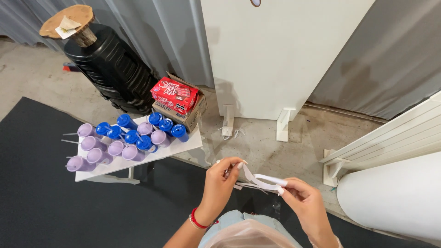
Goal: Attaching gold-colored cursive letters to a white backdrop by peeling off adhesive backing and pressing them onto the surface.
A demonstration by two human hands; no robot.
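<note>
My left hand (221,183) and my right hand (304,201) are held out in front of me, low in the head view. Between them runs a thin white strip (262,180), bent into a loop. The left fingers pinch one end of it, and the right fingertips pinch the other end. A red band circles my left wrist. Both hands hover above the edge of a dark mat (50,202) and bare concrete floor.
A low white board (183,146) to the left carries several lilac and blue bottles (124,140) lying on their sides. Behind it sit a cardboard box with a red packet (175,94) and a black ribbed container (112,69). A white panel (275,55) stands ahead, a white roll (395,197) at right.
</note>
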